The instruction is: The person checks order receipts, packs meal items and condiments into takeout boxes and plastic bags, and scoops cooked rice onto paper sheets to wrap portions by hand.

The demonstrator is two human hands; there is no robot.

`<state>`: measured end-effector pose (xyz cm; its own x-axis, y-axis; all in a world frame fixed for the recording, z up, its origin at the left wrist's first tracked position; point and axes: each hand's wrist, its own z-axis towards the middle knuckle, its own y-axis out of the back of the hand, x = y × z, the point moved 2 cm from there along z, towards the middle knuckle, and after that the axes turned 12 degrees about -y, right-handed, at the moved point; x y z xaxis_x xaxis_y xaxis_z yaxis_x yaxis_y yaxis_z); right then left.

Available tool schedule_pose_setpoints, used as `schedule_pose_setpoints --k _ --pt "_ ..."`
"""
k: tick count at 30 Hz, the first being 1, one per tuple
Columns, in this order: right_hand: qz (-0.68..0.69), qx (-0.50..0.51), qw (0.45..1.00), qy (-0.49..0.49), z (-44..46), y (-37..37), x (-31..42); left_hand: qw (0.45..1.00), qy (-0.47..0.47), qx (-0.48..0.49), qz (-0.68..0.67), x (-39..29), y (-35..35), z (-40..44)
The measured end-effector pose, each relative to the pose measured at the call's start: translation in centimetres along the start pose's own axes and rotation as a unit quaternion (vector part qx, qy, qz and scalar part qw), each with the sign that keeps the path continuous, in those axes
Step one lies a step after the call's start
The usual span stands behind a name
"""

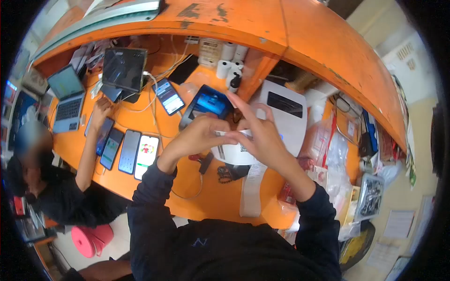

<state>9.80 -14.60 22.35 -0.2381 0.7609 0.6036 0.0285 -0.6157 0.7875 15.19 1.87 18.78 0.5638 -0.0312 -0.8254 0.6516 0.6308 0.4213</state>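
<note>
My left hand and my right hand meet over the orange desk, both closed with fingers pinching. Between them is a curved white paper label with black code-like print. Its upper part is covered by my fingers. Just behind my hands stands a dark device with a blue-lit inside, perhaps a small printer. Beneath the label, a long printed paper strip runs toward the desk's front edge. A dark beaded string lies left of the strip.
Several phones lie in a row at left, near another person's hand. A laptop and a dark tablet stand behind. White paper rolls and a white machine are at the back; plastic bags lie right.
</note>
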Motion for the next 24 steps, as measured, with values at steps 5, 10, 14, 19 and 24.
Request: schedule_pose_setpoints --k 5,10,14,19,24 --pt "0.44 -0.019 0.893 -0.094 -1.1 -2.3 -3.2 0.998 -0.025 -0.052 -0.005 0.7 -2.0 0.4" --pt "0.505 -0.269 0.792 -0.214 -8.1 -0.6 -8.9 0.958 -0.069 -0.239 0.144 2.6 -0.9 -2.8" --pt "0.171 -0.421 0.874 -0.173 -20.0 5.3 -1.6 0.86 -0.18 -0.227 0.42 -7.8 -5.0 -1.6" --pt "0.069 -0.435 0.843 -0.309 -37.7 5.4 5.3 0.889 -0.019 0.242 -0.389 -15.3 -26.8 -4.0" --pt "0.267 -0.515 0.7 -0.418 -60.5 2.3 13.5 0.815 0.053 0.398 -0.419 -27.4 -42.4 -11.3"
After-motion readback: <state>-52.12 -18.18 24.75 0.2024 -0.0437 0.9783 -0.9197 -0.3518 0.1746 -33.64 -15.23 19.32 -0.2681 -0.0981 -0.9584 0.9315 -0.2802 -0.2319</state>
